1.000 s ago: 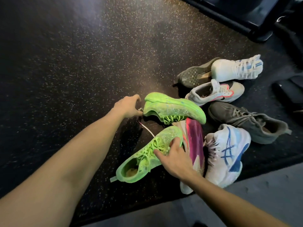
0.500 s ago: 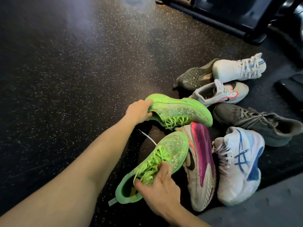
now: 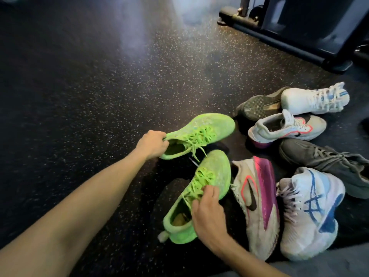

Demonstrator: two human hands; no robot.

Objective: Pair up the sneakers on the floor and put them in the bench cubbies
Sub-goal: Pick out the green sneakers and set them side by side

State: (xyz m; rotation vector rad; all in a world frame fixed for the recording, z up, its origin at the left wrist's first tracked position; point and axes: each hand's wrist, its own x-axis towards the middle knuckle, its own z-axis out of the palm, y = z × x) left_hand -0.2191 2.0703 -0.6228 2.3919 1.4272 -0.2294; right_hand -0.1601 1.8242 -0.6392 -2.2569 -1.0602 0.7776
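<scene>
The far green sneaker (image 3: 201, 134) is being gripped at its heel collar by the left hand (image 3: 152, 144). The near green sneaker (image 3: 199, 192) is being grasped across its laces by the right hand (image 3: 209, 212), just beside the pink-soled sneaker (image 3: 257, 204) lying on the speckled floor (image 3: 89, 96).

Eight sneakers in all: two bright green ones (image 3: 201, 132) (image 3: 207, 176), two white ones with pink soles (image 3: 287, 126) (image 3: 257, 200), two grey ones (image 3: 257, 104) (image 3: 319, 156), and two white ones with blue markings (image 3: 313, 98) (image 3: 311, 212). Two bare hands, left (image 3: 151, 144) and right (image 3: 207, 214). One dark speckled floor (image 3: 89, 96).
</scene>
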